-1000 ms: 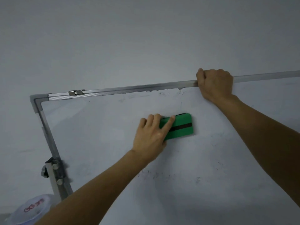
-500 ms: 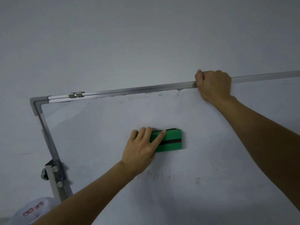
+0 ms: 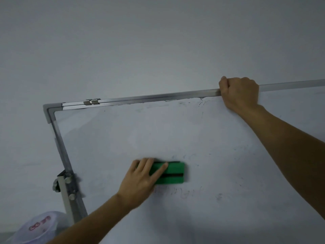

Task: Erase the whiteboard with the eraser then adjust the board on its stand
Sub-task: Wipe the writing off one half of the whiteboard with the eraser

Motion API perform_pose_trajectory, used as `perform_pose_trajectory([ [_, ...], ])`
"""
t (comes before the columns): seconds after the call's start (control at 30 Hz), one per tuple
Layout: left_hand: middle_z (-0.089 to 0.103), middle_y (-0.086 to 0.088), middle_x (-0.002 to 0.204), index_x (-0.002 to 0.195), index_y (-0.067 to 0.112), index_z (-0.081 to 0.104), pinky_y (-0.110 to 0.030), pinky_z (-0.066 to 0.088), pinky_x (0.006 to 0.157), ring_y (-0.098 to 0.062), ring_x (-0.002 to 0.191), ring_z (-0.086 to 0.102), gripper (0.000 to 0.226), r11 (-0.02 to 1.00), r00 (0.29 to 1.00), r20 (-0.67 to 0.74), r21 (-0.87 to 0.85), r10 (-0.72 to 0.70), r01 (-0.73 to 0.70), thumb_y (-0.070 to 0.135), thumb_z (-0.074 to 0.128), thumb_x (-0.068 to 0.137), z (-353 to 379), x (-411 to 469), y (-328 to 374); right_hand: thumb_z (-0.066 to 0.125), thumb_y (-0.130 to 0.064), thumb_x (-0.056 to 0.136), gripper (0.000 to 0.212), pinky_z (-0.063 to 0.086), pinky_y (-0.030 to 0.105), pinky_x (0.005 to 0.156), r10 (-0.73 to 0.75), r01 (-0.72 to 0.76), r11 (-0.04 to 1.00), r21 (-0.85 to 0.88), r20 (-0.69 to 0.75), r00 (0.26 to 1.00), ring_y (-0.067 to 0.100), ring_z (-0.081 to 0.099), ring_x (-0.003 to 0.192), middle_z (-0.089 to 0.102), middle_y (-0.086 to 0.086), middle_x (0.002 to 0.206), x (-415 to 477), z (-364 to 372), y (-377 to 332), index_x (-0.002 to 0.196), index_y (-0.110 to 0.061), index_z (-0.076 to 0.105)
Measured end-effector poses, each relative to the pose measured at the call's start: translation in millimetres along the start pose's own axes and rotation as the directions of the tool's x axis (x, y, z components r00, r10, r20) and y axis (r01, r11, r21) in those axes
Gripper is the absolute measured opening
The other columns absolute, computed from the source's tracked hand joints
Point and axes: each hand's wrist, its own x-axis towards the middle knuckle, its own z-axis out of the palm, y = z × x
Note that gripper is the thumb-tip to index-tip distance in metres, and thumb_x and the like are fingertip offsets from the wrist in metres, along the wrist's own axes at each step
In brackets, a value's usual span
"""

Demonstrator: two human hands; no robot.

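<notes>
A whiteboard (image 3: 140, 134) with an aluminium frame fills most of the view, tilted so its top rail rises to the right. My left hand (image 3: 140, 182) presses a green eraser (image 3: 173, 172) with a black stripe flat on the board, fingers spread over its left half. Faint grey writing (image 3: 184, 193) lies just below the eraser, and smudges sit near the top rail. My right hand (image 3: 240, 93) is closed over the top rail. The stand's post and clamp (image 3: 67, 185) hold the board's left edge.
A plain grey wall (image 3: 158, 41) stands behind the board. At the lower left, a translucent plastic bag with red print (image 3: 38, 226) sits beside the stand's post. Two small metal clips (image 3: 91, 101) sit on the top rail near the left corner.
My left hand has slid the eraser downward and a little left across the board. My right hand has stayed on the top rail.
</notes>
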Motion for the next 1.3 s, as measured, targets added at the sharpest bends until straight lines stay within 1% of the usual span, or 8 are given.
perform_pose_trajectory([
  [0.13,0.057,-0.015,0.112,0.137,0.023,0.042,-0.039,0.041,0.08,-0.032,0.098,0.053,0.08,0.992,0.991,-0.049,-0.043,-0.124,0.122,0.027,0.077,0.065,-9.8,-17.9,-28.0,0.026,-0.034,0.097,0.059,0.024,0.03,0.052,0.001,0.0,1.0,0.012,-0.01,1.0,0.026,0.036,0.046,0.039,0.007,0.045,-1.0,1.9,-3.3,0.052,-0.004,0.049],
  [0.23,0.052,-0.019,0.108,0.137,0.017,0.044,-0.039,0.042,0.075,-0.032,0.093,0.048,0.071,0.918,0.889,-0.227,-0.08,-0.397,0.389,0.036,0.067,0.073,-37.2,-9.1,-65.1,0.025,-0.039,0.096,0.063,0.032,0.033,0.055,0.024,-0.024,0.999,0.029,0.007,1.0,0.031,0.044,0.052,0.051,0.014,0.054,2.8,1.6,-4.8,0.062,0.0,0.061],
  [0.33,0.051,-0.02,0.109,0.138,0.011,0.045,-0.04,0.043,0.074,-0.031,0.093,0.047,0.072,0.86,0.828,-0.235,-0.103,-0.509,0.499,0.037,0.068,0.075,-34.3,-23.2,-68.6,0.028,-0.044,0.099,0.062,0.045,0.038,0.064,-0.007,0.001,0.997,0.082,0.079,0.997,0.035,0.055,0.064,0.063,0.017,0.069,5.3,-4.5,-23.6,0.073,-0.005,0.068],
  [0.57,0.052,-0.01,0.115,0.137,0.025,0.042,-0.039,0.05,0.083,-0.027,0.1,0.051,0.089,0.949,0.958,0.106,-0.142,-0.266,0.28,0.03,0.085,0.059,25.6,-94.4,11.7,0.029,-0.05,0.1,0.052,0.033,0.036,0.07,-0.242,0.217,0.957,0.191,0.123,0.962,0.027,0.049,0.063,0.057,0.004,0.063,-22.9,4.1,-121.5,0.067,-0.017,0.051],
  [0.67,0.053,-0.015,0.113,0.135,0.023,0.044,-0.039,0.046,0.081,-0.031,0.098,0.05,0.087,0.911,0.923,0.008,-0.159,-0.384,0.381,0.026,0.086,0.059,15.2,-80.5,-10.4,0.028,-0.049,0.1,0.052,0.035,0.039,0.075,-0.251,0.242,0.955,0.171,0.029,0.968,0.024,0.046,0.064,0.061,0.005,0.067,-28.4,14.5,-125.7,0.071,-0.017,0.056],
  [0.83,0.051,-0.024,0.113,0.139,0.013,0.042,-0.041,0.044,0.077,-0.033,0.097,0.048,0.075,0.764,0.737,-0.202,-0.217,-0.645,0.608,0.03,0.076,0.075,-10.9,-52.3,-51.7,0.028,-0.049,0.1,0.054,0.033,0.038,0.074,-0.258,0.255,0.952,0.171,-0.004,0.966,0.022,0.044,0.064,0.059,0.005,0.067,-29.0,16.8,-127.5,0.074,-0.014,0.059],
  [1.07,0.053,-0.017,0.118,0.144,0.024,0.031,-0.049,0.051,0.084,-0.033,0.106,0.05,0.064,0.908,0.916,0.106,-0.129,-0.388,0.399,0.039,0.046,0.083,33.0,-117.5,-1.6,0.029,-0.049,0.1,0.05,0.033,0.038,0.076,-0.228,0.224,0.955,0.196,-0.001,0.974,0.022,0.043,0.064,0.06,0.005,0.067,-27.5,17.9,-122.4,0.07,-0.017,0.054],
  [1.3,0.051,-0.023,0.116,0.138,0.018,0.041,-0.049,0.046,0.086,-0.038,0.103,0.05,0.083,0.888,0.885,-0.079,-0.066,-0.459,0.454,0.026,0.084,0.067,0.5,-87.9,-62.5,0.03,-0.048,0.1,0.054,0.034,0.038,0.076,-0.22,0.217,0.955,0.201,-0.009,0.975,0.022,0.043,0.064,0.06,0.006,0.067,-27.8,18.7,-128.9,0.073,-0.013,0.06],
])
